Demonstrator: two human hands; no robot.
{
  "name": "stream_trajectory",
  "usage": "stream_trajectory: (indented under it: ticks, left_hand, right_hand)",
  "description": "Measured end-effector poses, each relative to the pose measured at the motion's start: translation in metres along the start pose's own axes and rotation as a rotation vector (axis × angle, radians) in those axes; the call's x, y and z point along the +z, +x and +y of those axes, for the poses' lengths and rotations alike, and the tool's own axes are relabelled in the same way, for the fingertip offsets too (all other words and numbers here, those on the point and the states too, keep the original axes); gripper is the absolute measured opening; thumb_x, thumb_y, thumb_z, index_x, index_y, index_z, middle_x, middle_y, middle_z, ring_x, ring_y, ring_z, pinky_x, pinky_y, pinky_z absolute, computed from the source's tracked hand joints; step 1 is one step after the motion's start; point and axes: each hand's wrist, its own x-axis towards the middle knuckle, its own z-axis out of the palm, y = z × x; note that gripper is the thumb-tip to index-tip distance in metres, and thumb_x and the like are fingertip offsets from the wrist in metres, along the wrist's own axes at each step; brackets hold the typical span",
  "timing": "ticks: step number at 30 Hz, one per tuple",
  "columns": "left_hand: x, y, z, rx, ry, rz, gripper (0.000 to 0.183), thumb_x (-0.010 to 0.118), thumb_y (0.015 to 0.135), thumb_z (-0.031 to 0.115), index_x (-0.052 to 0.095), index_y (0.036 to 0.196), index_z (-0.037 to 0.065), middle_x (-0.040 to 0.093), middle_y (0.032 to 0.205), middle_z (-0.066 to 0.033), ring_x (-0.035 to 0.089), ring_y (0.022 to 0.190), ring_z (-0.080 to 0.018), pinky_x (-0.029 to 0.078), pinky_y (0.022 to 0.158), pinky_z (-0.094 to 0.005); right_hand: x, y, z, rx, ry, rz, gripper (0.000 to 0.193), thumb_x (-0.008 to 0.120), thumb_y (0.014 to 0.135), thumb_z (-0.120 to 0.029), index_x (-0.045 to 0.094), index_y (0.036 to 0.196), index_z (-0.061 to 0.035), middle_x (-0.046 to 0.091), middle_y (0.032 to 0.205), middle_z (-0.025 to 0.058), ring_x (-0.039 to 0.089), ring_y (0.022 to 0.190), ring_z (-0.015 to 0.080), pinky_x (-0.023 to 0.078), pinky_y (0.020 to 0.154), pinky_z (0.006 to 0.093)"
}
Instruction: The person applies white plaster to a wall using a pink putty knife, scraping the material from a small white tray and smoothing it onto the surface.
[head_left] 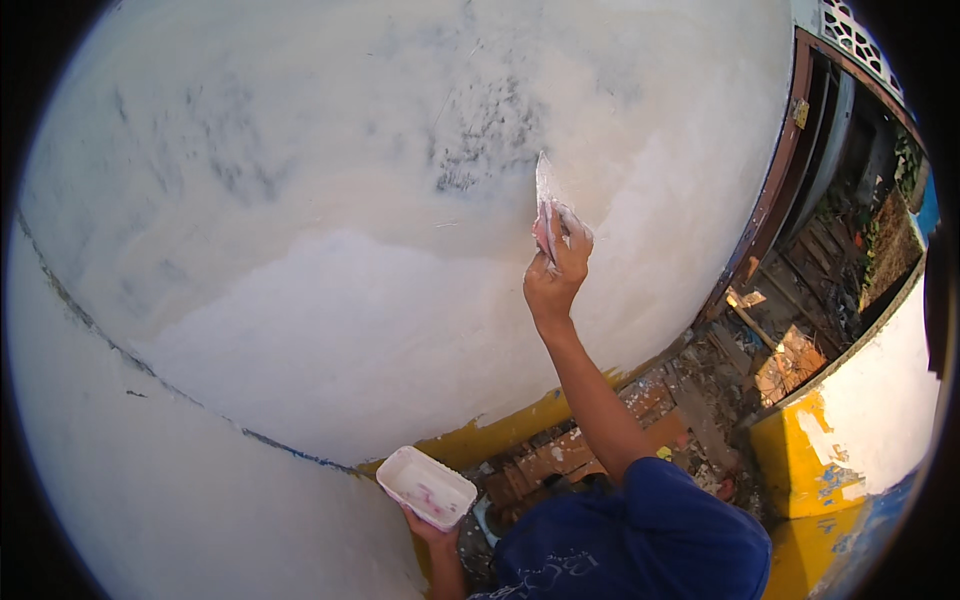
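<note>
Wall blocks ahead; open air behind putty knife; rubble below.

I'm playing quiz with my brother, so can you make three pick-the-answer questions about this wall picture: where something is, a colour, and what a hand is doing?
1. Where is the scraper blade?
A. flat on the ground
B. against the white wall
C. inside the tray

2. What colour is the band at the wall's foot?
A. yellow
B. green
C. pink

3. What is the left hand doing?
A. hanging empty
B. touching the wall
C. holding a white tray

Answers: 1 B, the right hand presses the blade to the wall. 2 A, the strip shows yellow. 3 C, the fingers grip the tray from beneath.
</note>
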Motion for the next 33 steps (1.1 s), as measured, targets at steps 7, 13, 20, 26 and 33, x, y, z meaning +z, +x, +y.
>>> stream_trajectory:
  ticks: [7,13,20,26,33]
  left_hand:
    - [-0.007,0.0,-0.005,-0.044,-0.007,0.018,0.077,0.043,0.09,0.062,0.031,0.148,0.013,0.047,0.139,-0.0165,0.052,0.121,-0.042,0.046,0.095,-0.062]
    - [-0.02,0.005,-0.004,-0.042,-0.053,0.034,0.077,0.044,0.089,0.062,0.032,0.147,0.013,0.048,0.139,-0.017,0.052,0.12,-0.0423,0.046,0.094,-0.0632]
    - [-0.019,-0.006,0.003,-0.046,-0.004,0.009,0.074,0.042,0.091,0.06,0.032,0.148,0.013,0.047,0.14,-0.0155,0.051,0.123,-0.0412,0.044,0.098,-0.0616]
    - [0.004,-0.004,0.005,-0.028,0.032,-0.001,0.074,0.042,0.091,0.06,0.032,0.147,0.013,0.048,0.14,-0.0139,0.051,0.123,-0.0397,0.044,0.1,-0.0604]
    - [-0.017,-0.002,-0.002,-0.084,-0.001,-0.04,0.078,0.043,0.09,0.063,0.031,0.148,0.013,0.048,0.139,-0.016,0.051,0.123,-0.0404,0.045,0.097,-0.0615]
  right_hand:
    - [-0.024,-0.053,-0.03,-0.125,0.212,-0.343,0.064,0.052,0.064,0.016,0.065,0.123,-0.0075,0.063,0.116,0.0123,0.056,0.11,0.0342,0.042,0.099,0.0415]
    - [-0.061,0.034,0.075,0.139,-0.056,0.124,0.035,0.051,0.084,0.013,0.062,0.117,0.0069,0.065,0.108,0.0146,0.061,0.089,0.0197,0.049,0.08,0.0281]
    - [-0.025,-0.006,0.002,0.07,-0.004,-0.094,0.055,0.053,0.071,0.017,0.063,0.121,-0.0031,0.065,0.113,0.0116,0.059,0.101,0.0314,0.048,0.087,0.0387]
    - [-0.018,-0.026,-0.048,0.093,0.221,-0.319,0.061,0.054,0.066,0.018,0.063,0.122,-0.0053,0.065,0.115,0.0123,0.058,0.105,0.0329,0.047,0.09,0.0398]
    - [0.017,-0.045,-0.033,-0.156,0.02,-0.325,0.067,0.057,0.068,0.015,0.061,0.13,-0.0095,0.054,0.129,0.0144,0.047,0.122,0.0345,0.035,0.105,0.0469]
